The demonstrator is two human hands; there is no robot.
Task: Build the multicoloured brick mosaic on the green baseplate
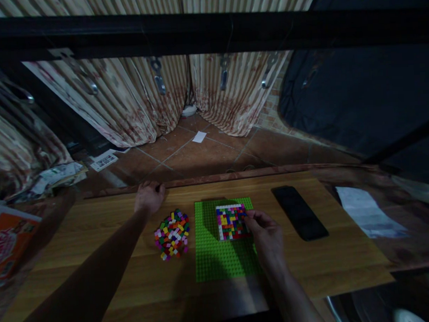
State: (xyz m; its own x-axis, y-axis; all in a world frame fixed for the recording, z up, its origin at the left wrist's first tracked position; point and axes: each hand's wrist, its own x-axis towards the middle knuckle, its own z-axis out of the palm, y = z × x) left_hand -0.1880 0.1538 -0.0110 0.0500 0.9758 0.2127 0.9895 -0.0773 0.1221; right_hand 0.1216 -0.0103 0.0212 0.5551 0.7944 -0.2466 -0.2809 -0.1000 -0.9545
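On the wooden table lies a green studded baseplate. A square patch of small multicoloured toy bricks sits on its upper right part, with a white row along the top and left sides. My right hand is at the right edge of this patch, thumb and index finger pinched together. Whatever is between those fingertips is hidden. A heap of loose toy bricks in many colours lies left of the baseplate. Beyond the heap, my left hand rests at the table's far edge, fingers curled over it and their tips hidden.
A black smartphone lies on the wooden table, right of the baseplate. Behind are striped curtains below a dark bar. Papers lie on the tiled floor. An orange printed package is at far left.
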